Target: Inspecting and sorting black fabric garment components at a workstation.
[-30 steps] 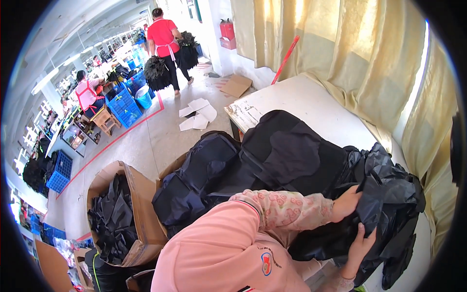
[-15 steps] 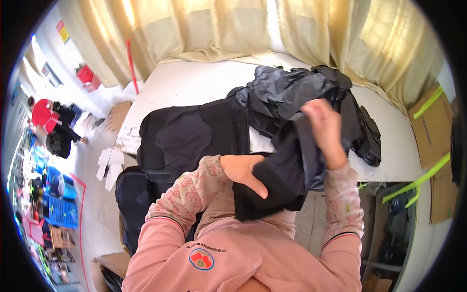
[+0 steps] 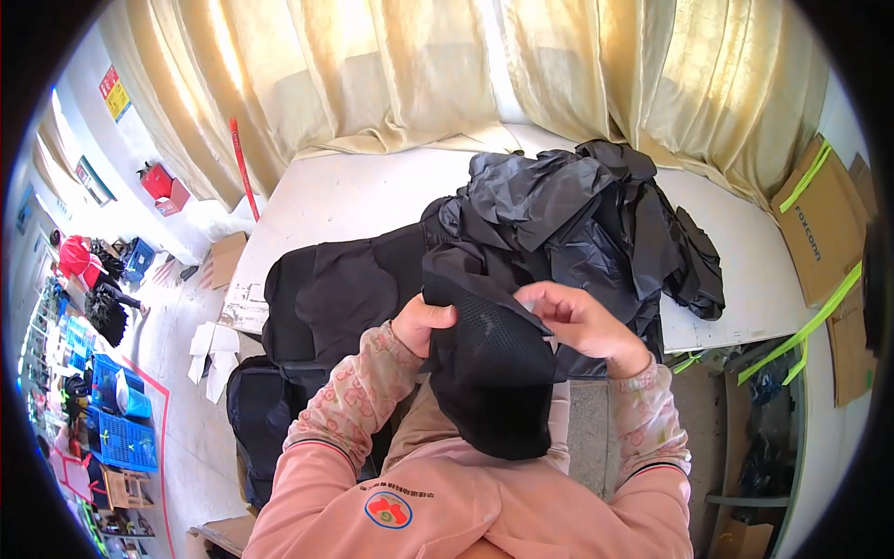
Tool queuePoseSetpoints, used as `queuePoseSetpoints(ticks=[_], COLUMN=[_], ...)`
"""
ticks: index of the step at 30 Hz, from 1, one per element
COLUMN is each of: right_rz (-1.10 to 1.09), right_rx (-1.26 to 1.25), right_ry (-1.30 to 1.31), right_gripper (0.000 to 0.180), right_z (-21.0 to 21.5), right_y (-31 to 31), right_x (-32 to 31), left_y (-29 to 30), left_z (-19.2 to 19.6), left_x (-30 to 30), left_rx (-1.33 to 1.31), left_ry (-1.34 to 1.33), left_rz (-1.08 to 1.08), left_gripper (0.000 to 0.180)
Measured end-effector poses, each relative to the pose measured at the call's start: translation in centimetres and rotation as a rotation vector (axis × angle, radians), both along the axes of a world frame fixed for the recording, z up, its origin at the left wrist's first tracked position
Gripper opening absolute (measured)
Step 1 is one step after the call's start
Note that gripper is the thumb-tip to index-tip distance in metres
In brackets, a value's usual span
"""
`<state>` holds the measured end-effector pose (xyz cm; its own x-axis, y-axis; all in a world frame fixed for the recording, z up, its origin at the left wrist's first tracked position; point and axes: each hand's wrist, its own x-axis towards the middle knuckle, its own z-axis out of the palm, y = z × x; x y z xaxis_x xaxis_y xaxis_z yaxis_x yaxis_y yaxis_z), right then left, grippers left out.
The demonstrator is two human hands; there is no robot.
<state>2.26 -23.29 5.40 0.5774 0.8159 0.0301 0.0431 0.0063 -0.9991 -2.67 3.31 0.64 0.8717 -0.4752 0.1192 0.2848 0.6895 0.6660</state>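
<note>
Holding the black mesh piece (image 3: 492,373) up in front of your chest, you have your left hand (image 3: 421,323) closed on its upper left edge and your right hand (image 3: 579,323) pinching the top right — fingers together on the fabric. Keep that top edge taut and level so the piece hangs straight. Just beyond lies a white table (image 3: 372,191) with a heap of black plastic bags (image 3: 596,219) and flat black padded pieces (image 3: 340,293) — cream curtains (image 3: 438,70) behind, cardboard (image 3: 819,233) at right.
</note>
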Motion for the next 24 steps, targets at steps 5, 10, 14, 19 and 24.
queuePoseSetpoints(ticks=[5,10,14,19,24], right_rz=[-0.433,-1.021,-0.732,-0.618,-0.654], right_rx=[-0.084,-0.487,0.007,-0.101,-0.068], right_ry=[-0.376,-1.019,-0.979,-1.085,-1.131], right_gripper=[0.027,0.027,0.041,0.037,0.028], right_z=[-3.3,-0.3,6.2,4.1,4.4], right_y=[-2.9,-4.4,2.3,4.1,3.7], right_x=[5.1,5.0,-2.8,-2.9,-2.8], left_y=[2.8,0.8,-1.3,-3.3,-2.0], left_z=[-4.6,0.4,2.1,2.7,3.0], left_x=[1.9,-0.7,-0.8,-0.2,0.5], left_rx=[-0.17,-0.193,-0.007,0.211,0.267], left_ry=[-0.25,-0.037,0.032,-0.094,-0.19], left_rz=[-0.163,0.029,0.066,0.03,0.296], left_gripper=[0.046,0.044,0.046,0.047,0.029])
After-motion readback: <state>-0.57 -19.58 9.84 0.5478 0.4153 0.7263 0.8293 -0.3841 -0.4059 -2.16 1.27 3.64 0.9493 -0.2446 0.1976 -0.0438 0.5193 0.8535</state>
